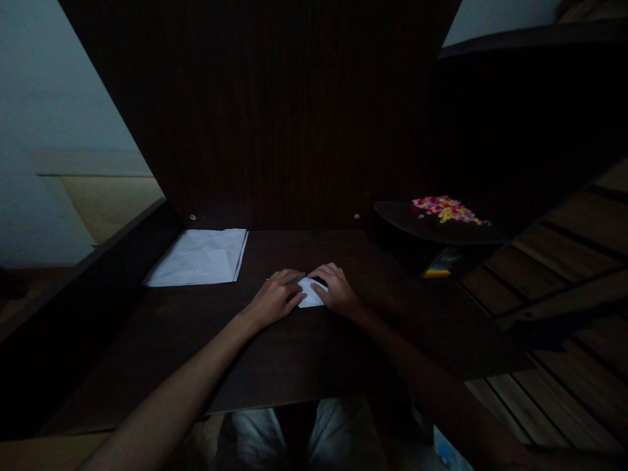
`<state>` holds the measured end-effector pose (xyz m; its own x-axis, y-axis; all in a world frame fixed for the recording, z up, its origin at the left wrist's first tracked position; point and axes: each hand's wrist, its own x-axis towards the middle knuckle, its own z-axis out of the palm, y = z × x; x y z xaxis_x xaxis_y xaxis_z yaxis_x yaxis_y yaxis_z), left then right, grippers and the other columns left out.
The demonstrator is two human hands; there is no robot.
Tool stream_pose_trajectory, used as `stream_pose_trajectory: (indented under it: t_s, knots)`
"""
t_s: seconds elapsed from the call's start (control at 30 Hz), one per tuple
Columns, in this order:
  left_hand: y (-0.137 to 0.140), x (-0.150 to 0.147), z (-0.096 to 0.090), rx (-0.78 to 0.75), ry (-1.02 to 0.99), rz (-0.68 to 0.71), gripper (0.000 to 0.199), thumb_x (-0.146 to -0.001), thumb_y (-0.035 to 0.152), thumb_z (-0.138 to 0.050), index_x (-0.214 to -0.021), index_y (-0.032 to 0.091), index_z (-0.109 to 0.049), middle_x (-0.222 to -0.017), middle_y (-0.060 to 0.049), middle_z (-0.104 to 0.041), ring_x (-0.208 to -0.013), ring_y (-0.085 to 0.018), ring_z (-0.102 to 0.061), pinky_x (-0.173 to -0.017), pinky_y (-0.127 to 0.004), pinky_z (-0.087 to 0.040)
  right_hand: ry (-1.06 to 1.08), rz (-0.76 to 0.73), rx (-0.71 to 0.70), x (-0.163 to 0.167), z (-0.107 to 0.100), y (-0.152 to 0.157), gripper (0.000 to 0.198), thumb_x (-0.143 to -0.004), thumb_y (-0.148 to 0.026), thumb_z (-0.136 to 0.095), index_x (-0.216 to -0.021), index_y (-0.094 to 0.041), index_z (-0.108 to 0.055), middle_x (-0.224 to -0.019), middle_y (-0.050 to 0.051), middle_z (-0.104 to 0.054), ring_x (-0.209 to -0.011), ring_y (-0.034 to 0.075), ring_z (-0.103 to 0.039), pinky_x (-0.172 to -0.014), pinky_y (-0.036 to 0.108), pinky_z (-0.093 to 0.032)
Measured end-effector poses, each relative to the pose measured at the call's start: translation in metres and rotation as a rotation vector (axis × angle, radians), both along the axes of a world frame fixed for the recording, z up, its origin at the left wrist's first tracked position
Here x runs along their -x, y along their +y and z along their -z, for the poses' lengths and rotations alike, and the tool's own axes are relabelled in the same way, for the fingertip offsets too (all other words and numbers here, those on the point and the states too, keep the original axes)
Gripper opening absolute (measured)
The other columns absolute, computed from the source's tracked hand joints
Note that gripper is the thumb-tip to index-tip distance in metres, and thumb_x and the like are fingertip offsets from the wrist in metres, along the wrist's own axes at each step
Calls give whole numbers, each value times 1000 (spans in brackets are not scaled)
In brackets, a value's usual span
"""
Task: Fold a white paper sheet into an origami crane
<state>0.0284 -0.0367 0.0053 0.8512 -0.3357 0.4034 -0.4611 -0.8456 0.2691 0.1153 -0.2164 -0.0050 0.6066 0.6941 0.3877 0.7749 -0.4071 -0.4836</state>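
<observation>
A small folded piece of white paper (309, 296) lies on the dark wooden desk in front of me. My left hand (280, 293) holds its left edge, with the thumb on the near side and the fingers on the far side. From the right, my right hand (336, 289) grips the same paper, its thumb resting on top and its fingers curved over the far edge. Parts of the paper are hidden under both hands.
A stack of creased white sheets (201, 256) lies at the desk's back left. On a raised corner shelf (392, 210) at right sits a pile of small pink, red and yellow pieces (449, 209). Beneath it is a colourful box (437, 271). A dark side board (122, 242) borders the left.
</observation>
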Motion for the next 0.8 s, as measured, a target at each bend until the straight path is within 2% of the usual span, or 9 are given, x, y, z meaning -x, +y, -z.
stream_pose_trajectory:
  t_s: [0.1,0.23,0.33,0.43,0.5,0.63,0.73,0.8]
  knots:
    - [0,-2,4,10,11,17,23,-90,29,-48,-93,17,-68,-121,-9,-60,-116,-22,-51,-100,-40,-40,-34,-43,9,1,-3,-1,17,-81,-15,-55,-94,-19,-65,-95,6,-66,-94,21,-52,-82,38,-36]
    - [0,-3,6,-4,43,28,27,-91,32,-45,-104,17,-64,-112,-8,-66,-107,-21,-58,-99,-39,-42,-87,-124,13,1,-2,0,20,-81,-10,-53,-89,-20,-68,-91,5,-68,-89,20,-55,-81,37,-38]
    - [0,-3,6,-38,63,11,30,-92,35,-44,-108,17,-61,-112,-8,-66,-107,-21,-59,-99,-38,-42,-105,-169,26,1,0,0,21,-79,-10,-53,-88,-19,-69,-90,5,-69,-84,19,-57,-79,35,-42]
    - [0,-1,3,-40,114,-37,31,-91,37,-43,-110,18,-58,-110,-8,-66,-103,-22,-61,-91,-35,-47,-113,-172,55,1,-2,-3,22,-79,-11,-52,-89,-20,-70,-90,5,-71,-83,19,-60,-80,33,-45]
    - [0,0,1,-35,144,-53,31,-92,38,-42,-111,18,-56,-109,-8,-66,-98,-22,-63,-86,-33,-50,-111,-141,106,3,-5,-6,26,-78,-13,-53,-97,-20,-69,-92,5,-72,-85,20,-63,-81,34,-46]
    - [0,2,1,-51,137,-84,35,-92,39,-41,-119,19,-51,-113,-10,-64,-98,-23,-64,-85,-34,-50,-58,-82,150,8,-9,-11,47,-79,-19,-55,-126,-21,-54,-102,4,-71,-90,20,-66,-84,34,-48]
    - [1,2,4,-64,136,-107,43,-92,39,-40,-130,19,-42,-116,-11,-63,-101,-24,-63,-85,-34,-50,-68,-80,174,10,-9,-13,52,-79,-21,-55,-130,-20,-50,-103,5,-71,-92,22,-66,-87,36,-48]
    - [2,2,6,-82,131,-111,47,-93,38,-39,-135,19,-36,-123,-11,-59,-111,-24,-58,-90,-36,-48,-90,-70,199,11,-9,-14,49,-78,-23,-56,-127,-20,-53,-106,7,-70,-91,23,-66,-86,37,-49]
